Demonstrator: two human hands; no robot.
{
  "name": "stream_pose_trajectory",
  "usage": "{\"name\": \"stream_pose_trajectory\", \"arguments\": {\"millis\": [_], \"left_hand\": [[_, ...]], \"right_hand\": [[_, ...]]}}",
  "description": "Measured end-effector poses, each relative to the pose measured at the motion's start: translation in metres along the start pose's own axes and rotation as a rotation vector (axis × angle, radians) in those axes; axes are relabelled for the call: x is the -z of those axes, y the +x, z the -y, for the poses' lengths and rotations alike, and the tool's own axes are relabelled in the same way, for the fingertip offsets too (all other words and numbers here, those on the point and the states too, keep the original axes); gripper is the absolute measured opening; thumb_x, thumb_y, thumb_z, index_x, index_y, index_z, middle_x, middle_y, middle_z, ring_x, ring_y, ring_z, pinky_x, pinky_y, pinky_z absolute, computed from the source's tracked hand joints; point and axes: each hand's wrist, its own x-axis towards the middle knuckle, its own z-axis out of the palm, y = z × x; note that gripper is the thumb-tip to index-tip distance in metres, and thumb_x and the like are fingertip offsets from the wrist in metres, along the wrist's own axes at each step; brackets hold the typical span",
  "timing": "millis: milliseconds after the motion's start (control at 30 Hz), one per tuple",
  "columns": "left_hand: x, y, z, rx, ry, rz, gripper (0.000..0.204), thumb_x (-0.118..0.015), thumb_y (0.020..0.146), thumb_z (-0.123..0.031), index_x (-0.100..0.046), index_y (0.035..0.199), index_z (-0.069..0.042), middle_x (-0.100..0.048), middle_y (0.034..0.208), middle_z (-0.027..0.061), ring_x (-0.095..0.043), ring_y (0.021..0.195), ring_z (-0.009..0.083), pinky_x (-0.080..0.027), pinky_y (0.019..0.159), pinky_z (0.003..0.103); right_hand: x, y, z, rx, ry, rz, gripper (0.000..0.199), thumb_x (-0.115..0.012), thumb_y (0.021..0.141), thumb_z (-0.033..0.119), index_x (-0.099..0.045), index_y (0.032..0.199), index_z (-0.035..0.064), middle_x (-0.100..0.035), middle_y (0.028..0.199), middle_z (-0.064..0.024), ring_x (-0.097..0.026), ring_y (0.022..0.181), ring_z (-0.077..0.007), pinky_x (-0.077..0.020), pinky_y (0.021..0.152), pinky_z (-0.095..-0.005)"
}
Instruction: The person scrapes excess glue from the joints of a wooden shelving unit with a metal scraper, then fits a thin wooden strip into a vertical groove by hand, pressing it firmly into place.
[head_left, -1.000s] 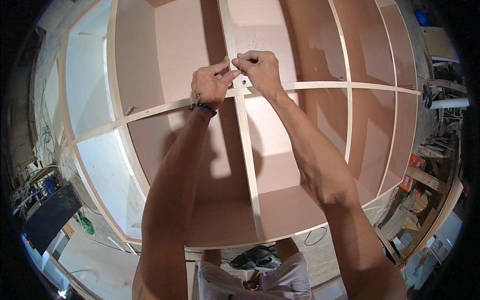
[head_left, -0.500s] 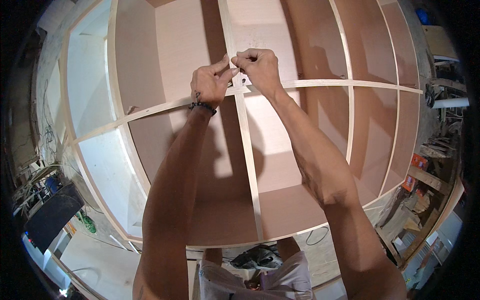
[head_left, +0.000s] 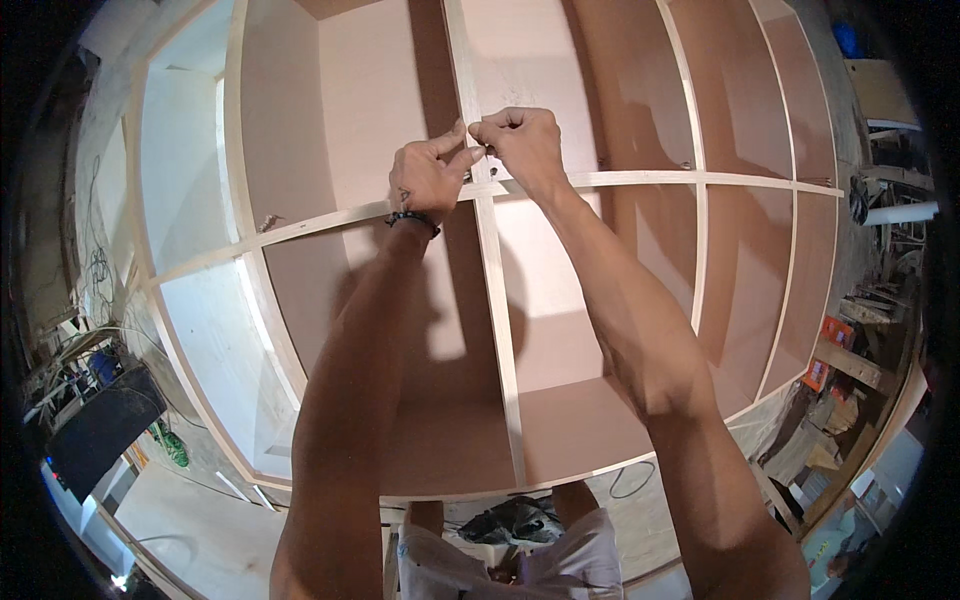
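A large wooden cabinet frame (head_left: 397, 211) with open compartments lies in front of me, its pale edges crossing near the middle. Just beyond that crossing, both hands meet at an upright wooden divider (head_left: 456, 40). My left hand (head_left: 428, 178), with a dark beaded bracelet (head_left: 413, 218) at the wrist, has its thumb and forefinger bent around the divider's edge. Opposite it, my right hand (head_left: 525, 145) is closed in a pinch, fingertips against the divider. Whatever small thing the pinch may hold is hidden. Small dark spots show beside the crossing, close under the fingers.
A small twisted piece (head_left: 270, 222) rests on the frame's left crossing. Cluttered wood scraps (head_left: 848, 365) and an orange box (head_left: 818, 374) lie to the right. A dark panel (head_left: 108, 432) and a green coil (head_left: 174, 446) are at lower left. Below the near edge is a black bag (head_left: 513, 522).
Both hands appear slightly lower in the picture and a little to the right, and the cabinet has shifted likewise. Their grip at the divider looks much the same.
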Motion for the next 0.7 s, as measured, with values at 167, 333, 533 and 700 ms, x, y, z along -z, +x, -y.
{"name": "stream_pose_trajectory", "arguments": {"millis": [167,333,533,700], "left_hand": [[0.006,0.003,0.014,-0.019,0.065,-0.027,0.051,-0.084,0.082,-0.037,-0.073,0.128,-0.016,-0.075,0.120,0.0138,-0.075,0.101,0.0251,-0.057,0.092,0.038],[0.001,0.000,0.001,-0.059,0.051,-0.036,0.050,-0.086,0.082,-0.031,-0.074,0.127,-0.014,-0.078,0.106,0.0166,-0.072,0.079,0.0178,-0.058,0.079,0.034],[0.013,-0.004,-0.010,-0.016,0.067,0.049,0.044,-0.079,0.088,-0.033,-0.073,0.129,-0.018,-0.072,0.126,0.0096,-0.073,0.105,0.0327,-0.058,0.094,0.041],[0.012,-0.002,-0.008,-0.011,0.086,0.010,0.049,-0.086,0.082,-0.033,-0.074,0.128,-0.017,-0.078,0.110,0.0152,-0.068,0.071,0.0197,-0.057,0.076,0.035]], "right_hand": [[-0.018,0.008,0.009,-0.017,0.058,-0.050,0.018,-0.083,0.080,0.015,-0.079,0.083,-0.0030,-0.073,0.070,-0.0100,-0.067,0.062,-0.0163,-0.0535,0.061,-0.0323],[-0.017,0.026,0.015,0.087,-0.101,-0.202,0.019,-0.084,0.080,0.021,-0.080,0.081,0.0020,-0.073,0.067,-0.0116,-0.070,0.063,-0.0215,-0.0561,0.068,-0.0370],[-0.024,0.034,0.028,0.128,-0.124,-0.251,0.019,-0.080,0.083,0.020,-0.082,0.093,0.0033,-0.075,0.071,-0.0120,-0.072,0.065,-0.0226,-0.0570,0.069,-0.0375],[-0.025,0.045,0.025,0.199,-0.137,-0.216,0.020,-0.078,0.086,0.016,-0.081,0.097,0.0000,-0.077,0.078,-0.0146,-0.075,0.070,-0.0227,-0.0581,0.072,-0.0360]]}}
